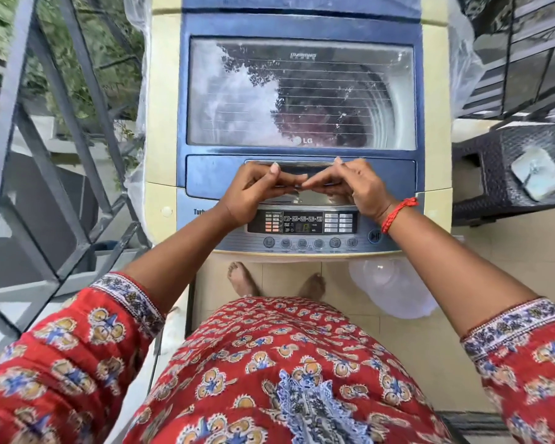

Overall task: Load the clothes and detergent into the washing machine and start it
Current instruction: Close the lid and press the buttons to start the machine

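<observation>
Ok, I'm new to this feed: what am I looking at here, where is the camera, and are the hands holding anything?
There is one picture, taken by a wide-angle camera worn on the person's head and looking down, so you see their own arms, red patterned dress and bare feet. There is no robot. In front stands a top-loading washing machine with its glass lid closed; something dark shows through it, blurred by reflections. The left hand and right hand rest on the front of the lid, thumbs at its handle strip, fingertips meeting in the middle. They appear to hold nothing loose. Below them is the control panel with a lit display, a row of round buttons and a start button. A clear plastic tub sits on the floor at the right, and a railing runs along the left.
</observation>
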A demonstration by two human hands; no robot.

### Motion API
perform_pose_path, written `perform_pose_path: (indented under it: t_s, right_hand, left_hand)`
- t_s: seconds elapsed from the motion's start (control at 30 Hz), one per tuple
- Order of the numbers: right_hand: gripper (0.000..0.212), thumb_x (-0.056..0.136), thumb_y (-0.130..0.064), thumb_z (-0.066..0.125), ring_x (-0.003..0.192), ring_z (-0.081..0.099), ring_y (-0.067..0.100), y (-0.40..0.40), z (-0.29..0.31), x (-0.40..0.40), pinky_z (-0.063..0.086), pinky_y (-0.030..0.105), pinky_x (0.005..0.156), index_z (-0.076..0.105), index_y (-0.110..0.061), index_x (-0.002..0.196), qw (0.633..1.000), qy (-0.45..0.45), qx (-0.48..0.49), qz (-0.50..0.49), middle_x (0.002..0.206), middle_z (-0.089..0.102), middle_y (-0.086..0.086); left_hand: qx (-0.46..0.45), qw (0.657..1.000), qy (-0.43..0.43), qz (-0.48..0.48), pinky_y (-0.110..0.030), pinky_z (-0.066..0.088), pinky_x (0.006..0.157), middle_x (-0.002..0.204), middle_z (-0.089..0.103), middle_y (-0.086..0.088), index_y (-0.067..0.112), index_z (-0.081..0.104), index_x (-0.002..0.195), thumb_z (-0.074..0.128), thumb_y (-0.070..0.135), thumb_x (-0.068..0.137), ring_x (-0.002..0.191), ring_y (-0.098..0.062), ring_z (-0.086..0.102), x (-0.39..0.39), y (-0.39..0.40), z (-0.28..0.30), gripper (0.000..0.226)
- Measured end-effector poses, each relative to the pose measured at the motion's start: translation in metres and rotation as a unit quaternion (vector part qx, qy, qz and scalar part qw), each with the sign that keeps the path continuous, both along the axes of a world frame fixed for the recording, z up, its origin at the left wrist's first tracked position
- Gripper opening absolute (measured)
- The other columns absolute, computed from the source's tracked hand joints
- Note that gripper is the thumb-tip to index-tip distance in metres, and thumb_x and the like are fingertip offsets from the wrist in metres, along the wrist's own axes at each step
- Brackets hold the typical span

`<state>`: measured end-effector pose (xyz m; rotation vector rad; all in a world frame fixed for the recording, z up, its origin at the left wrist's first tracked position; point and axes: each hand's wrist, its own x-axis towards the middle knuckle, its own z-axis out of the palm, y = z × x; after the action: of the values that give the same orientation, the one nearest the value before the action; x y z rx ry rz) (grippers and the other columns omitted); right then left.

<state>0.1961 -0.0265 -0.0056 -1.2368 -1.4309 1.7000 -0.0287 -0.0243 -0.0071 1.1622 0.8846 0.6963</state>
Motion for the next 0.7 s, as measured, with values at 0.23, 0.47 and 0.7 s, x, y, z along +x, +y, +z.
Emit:
perform_pose_path:
  t_s: [0.23, 0.47, 0.7]
  right_hand:
    - [0.052, 0.102, -0.026, 0.028, 0.111, 0.065, 0.03, -0.0004, -0.0014, -0.0002, 0.05, 0.04, 0.098, 0.07, 0.005, 0.102, 1.0, 0.023, -0.01, 0.007, 0.108, 0.069, 0.024]
    - [0.051, 0.103, -0.023, 0.027, 0.111, 0.065, 0.029, 0.0012, 0.0009, 0.0013, 0.05, 0.038, 0.098, 0.07, 0.004, 0.102, 0.999, 0.029, -0.008, 0.018, 0.107, 0.07, 0.023]
    - [0.052, 0.107, -0.015, 0.023, 0.108, 0.067, 0.027, -0.0008, 0.0022, 0.0002, 0.052, 0.033, 0.095, 0.068, 0.009, 0.103, 0.999, 0.034, -0.013, 0.015, 0.105, 0.07, 0.023]
  left_hand:
    - [0.0, 1.0, -0.005, -0.004, -0.031, 0.054, 0.091, 0.107, 0.074, -0.003, -0.007, 0.062, 0.115, 0.052, 0.065, 0.085, 0.109, -0.029, 0.067, 0.0001, 0.0002, 0.0005, 0.079]
    - [-0.001, 1.0, -0.012, 0.0, -0.029, 0.055, 0.088, 0.101, 0.075, -0.002, -0.008, 0.061, 0.115, 0.054, 0.063, 0.085, 0.103, -0.026, 0.07, 0.0027, -0.0002, -0.0005, 0.078]
    - [-0.01, 1.0, -0.011, 0.016, -0.032, 0.055, 0.092, 0.101, 0.075, -0.005, -0.007, 0.063, 0.113, 0.056, 0.067, 0.081, 0.105, -0.026, 0.068, 0.0041, -0.0021, 0.0025, 0.081]
